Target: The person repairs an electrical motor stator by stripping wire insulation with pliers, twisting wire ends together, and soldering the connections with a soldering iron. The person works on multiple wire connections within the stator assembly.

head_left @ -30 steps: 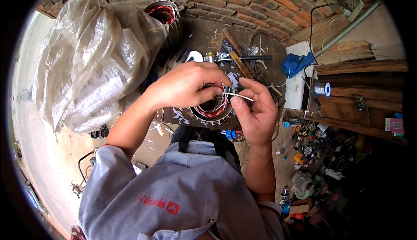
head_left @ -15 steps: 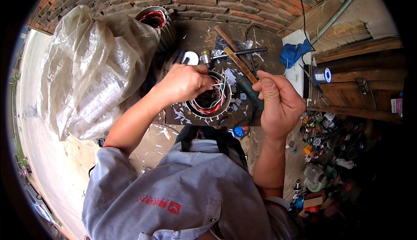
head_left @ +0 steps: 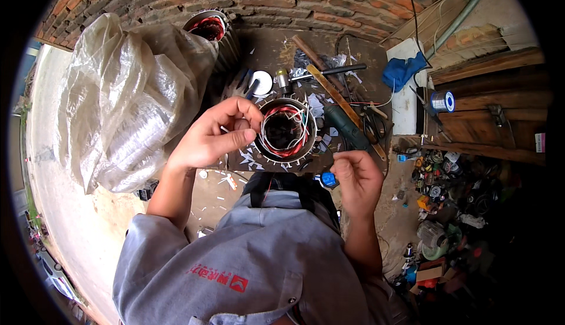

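My left hand [head_left: 220,139], fingers curled, is left of a metal ring housing [head_left: 312,129] holding coiled red and white wires [head_left: 281,147]. A thin white piece shows behind its fingers; what it grips is unclear. My right hand [head_left: 359,181] is closed lower right of the housing, below a green cylindrical power tool [head_left: 342,123]; anything in its fingers is hidden. A yellow strip [head_left: 326,85], a dark bar tool [head_left: 353,68], a white round lid [head_left: 261,82] and paper scraps lie about the housing.
A translucent plastic sheet [head_left: 132,89] covers a bulky item at left, beside another wound housing [head_left: 226,51]. A brick wall [head_left: 271,7] stands behind. At right are a blue cloth [head_left: 400,73], a solder spool [head_left: 442,101] and piled parts [head_left: 441,189] on the floor.
My left hand has pulled back out of the housing toward the left, uncovering the wires. My right hand has moved down, away from the housing; its fingers are curled.
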`<state>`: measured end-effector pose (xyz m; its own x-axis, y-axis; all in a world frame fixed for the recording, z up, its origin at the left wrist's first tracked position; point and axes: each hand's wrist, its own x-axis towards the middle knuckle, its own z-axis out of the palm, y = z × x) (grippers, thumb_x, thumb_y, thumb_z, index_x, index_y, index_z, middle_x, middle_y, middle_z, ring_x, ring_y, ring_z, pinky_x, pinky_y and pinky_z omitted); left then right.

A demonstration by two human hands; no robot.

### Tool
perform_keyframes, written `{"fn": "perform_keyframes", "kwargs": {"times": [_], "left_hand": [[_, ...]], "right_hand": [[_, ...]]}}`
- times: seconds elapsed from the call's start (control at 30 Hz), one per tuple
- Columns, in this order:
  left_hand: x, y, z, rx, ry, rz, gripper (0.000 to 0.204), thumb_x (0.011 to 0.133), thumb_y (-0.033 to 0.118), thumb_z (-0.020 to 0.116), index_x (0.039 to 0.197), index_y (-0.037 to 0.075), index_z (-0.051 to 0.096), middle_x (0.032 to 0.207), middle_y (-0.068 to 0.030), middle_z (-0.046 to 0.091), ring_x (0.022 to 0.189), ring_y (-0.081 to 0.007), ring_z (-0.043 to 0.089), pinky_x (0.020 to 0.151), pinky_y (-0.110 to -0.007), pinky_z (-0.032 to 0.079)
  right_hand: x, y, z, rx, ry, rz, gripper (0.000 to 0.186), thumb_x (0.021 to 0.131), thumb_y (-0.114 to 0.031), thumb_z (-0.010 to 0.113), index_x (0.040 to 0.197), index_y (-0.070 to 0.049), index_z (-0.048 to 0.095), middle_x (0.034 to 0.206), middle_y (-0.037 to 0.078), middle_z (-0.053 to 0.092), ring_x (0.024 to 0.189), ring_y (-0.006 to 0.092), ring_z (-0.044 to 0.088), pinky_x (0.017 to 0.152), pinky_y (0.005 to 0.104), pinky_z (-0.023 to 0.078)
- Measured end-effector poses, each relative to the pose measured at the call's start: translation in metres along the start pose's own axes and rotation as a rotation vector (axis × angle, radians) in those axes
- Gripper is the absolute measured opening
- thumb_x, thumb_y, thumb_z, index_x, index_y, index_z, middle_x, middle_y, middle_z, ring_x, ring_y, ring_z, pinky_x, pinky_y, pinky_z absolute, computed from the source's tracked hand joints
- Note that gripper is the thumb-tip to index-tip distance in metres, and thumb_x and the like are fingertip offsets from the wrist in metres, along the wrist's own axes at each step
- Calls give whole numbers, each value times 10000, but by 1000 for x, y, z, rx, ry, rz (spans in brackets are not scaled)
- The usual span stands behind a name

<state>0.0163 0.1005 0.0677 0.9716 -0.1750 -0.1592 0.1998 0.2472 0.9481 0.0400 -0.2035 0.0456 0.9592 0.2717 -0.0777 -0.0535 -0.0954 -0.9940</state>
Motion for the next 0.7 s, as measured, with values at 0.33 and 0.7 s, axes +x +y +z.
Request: {"fn": "perform_keyframes", "kwargs": {"times": [0.33,0.7], "left_hand": [[-46,-24,46,-107,-162,26,255,972,72,727,1180,17,590,1035,-4,540,885,-67,521,762,-235,437],[-50,-31,-16,930,-131,169,313,842,26,785,1150,73,762,1061,-109,699,945,-287,698,780,-386,564]], "right_hand": [[-9,-12,58,-147,-472,-182,105,896,-12,748,995,13,723,916,133,661,810,293,687,690,370,536],[-17,1,6,-47,-218,-197,187,871,65,737,1056,46,760,934,85,672,794,138,602,676,248,468]]}}
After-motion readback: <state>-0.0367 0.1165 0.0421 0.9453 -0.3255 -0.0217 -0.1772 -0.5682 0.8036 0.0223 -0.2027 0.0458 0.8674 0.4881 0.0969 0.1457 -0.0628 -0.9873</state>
